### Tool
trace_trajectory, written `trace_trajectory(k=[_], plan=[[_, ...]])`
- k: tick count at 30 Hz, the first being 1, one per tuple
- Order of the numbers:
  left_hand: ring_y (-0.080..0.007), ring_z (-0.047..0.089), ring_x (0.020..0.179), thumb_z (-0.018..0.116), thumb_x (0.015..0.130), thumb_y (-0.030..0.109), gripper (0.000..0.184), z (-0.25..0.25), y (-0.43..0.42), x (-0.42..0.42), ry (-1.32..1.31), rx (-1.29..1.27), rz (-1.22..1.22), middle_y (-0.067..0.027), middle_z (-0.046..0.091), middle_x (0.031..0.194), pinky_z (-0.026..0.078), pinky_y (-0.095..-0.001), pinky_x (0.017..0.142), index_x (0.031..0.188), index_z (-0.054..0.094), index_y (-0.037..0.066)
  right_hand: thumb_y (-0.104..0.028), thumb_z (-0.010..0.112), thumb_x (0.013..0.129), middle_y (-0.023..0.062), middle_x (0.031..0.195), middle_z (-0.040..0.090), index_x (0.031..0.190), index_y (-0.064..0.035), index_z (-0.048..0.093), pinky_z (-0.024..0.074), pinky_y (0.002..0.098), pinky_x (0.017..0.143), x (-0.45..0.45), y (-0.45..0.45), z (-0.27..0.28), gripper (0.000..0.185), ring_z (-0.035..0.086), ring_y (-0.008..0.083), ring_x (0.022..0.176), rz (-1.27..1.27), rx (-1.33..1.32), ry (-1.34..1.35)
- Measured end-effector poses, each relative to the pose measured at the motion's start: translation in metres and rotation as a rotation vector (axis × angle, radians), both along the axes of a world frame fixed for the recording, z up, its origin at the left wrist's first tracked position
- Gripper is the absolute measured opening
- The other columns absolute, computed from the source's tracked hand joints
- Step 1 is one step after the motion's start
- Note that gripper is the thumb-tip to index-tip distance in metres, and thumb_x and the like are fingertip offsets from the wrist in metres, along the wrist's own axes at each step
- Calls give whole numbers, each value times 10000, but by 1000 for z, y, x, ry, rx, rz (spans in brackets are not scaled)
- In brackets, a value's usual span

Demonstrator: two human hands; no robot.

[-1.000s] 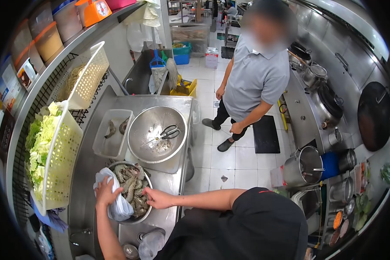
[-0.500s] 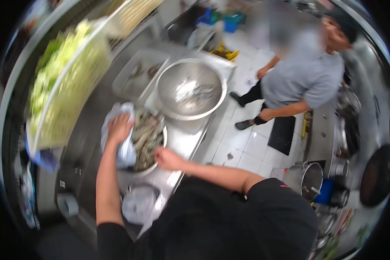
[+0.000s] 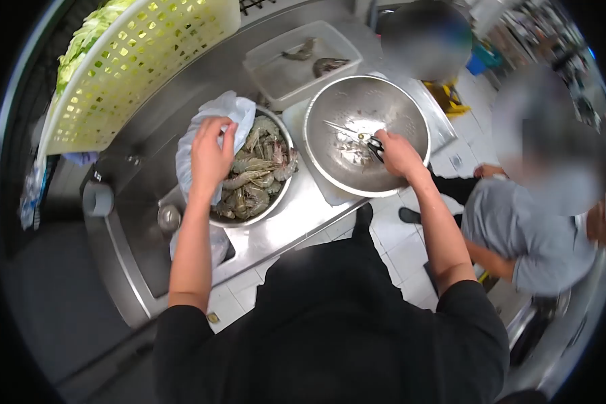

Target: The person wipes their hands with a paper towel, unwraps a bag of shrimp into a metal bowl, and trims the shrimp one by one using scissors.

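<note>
My right hand [image 3: 398, 155] is inside the large steel bowl [image 3: 330, 101], its fingers closed round the black handles of the scissors [image 3: 361, 137]. The scissors' blades point left over bits of shrimp residue. My left hand [image 3: 212, 156] is over the white plastic bag [image 3: 239, 111] at the left rim of a round bowl of raw shrimp [image 3: 252, 168]. Its fingers are curled, with thumb and fingertips near each other; whether they pinch the bag cannot be made out. Behind the bowls, a clear plastic tray [image 3: 283, 79] holds two shrimp.
A cream perforated basket [image 3: 135, 74] with leafy greens stands at the upper left. The sink [image 3: 141, 236] lies at the lower left, with a small metal bowl [image 3: 169, 217]. A person in a grey shirt [image 3: 512, 229] is at the right, beyond the steel counter's edge.
My right hand has moved from the shrimp bowl to the steel bowl and taken hold of the scissors. My left hand has lifted and curled. The view has turned and shifted.
</note>
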State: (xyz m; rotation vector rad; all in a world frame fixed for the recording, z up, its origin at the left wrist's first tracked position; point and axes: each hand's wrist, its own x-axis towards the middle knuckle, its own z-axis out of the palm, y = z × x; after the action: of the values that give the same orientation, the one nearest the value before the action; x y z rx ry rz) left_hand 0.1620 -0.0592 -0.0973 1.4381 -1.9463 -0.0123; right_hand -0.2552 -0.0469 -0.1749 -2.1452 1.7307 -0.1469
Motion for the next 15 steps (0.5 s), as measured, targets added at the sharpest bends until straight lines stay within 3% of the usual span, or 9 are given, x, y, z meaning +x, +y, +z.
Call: trace_trajectory(k=[2, 4, 8, 9, 15], plan=[[-365, 655, 880, 668, 904, 117, 137, 8, 34, -20, 210, 344, 82, -163, 688, 925, 511, -431, 815, 998, 700, 22, 68, 562, 782, 250, 1135, 624, 1253, -49, 551, 493, 484, 940, -12, -15, -11, 486, 611, 439, 1089, 186, 9, 41], [-367, 663, 833, 632, 893, 55, 91, 3, 61, -36, 68, 415, 180, -160, 686, 840, 522, -450, 785, 937, 698, 9, 80, 588, 782, 255, 1152, 611, 1351, -68, 496, 507, 493, 923, -16, -26, -12, 595, 624, 434, 1074, 232, 92, 41], [-334, 629, 1011, 629, 765, -11, 235, -17, 78, -28, -399, 419, 369, -119, 688, 1009, 484, -458, 854, 990, 674, 37, 55, 544, 823, 276, 1177, 602, 1421, -73, 420, 494, 521, 906, -16, -39, -11, 623, 615, 466, 1064, 248, 244, 3], [-323, 600, 1087, 641, 724, -12, 320, -20, 80, -22, -431, 435, 341, -101, 669, 1065, 459, -457, 886, 1037, 645, 54, 49, 546, 826, 286, 1185, 608, 1444, -64, 392, 497, 520, 909, -18, -40, -10, 647, 623, 463, 1062, 249, 279, -10], [-318, 613, 1084, 682, 748, 15, 350, -20, 89, -32, -348, 480, 291, -112, 674, 1090, 436, -455, 913, 1089, 621, 66, 16, 574, 806, 280, 1086, 664, 1490, 27, 318, 511, 509, 902, -22, -59, -28, 731, 640, 436, 1053, 339, 293, -27]])
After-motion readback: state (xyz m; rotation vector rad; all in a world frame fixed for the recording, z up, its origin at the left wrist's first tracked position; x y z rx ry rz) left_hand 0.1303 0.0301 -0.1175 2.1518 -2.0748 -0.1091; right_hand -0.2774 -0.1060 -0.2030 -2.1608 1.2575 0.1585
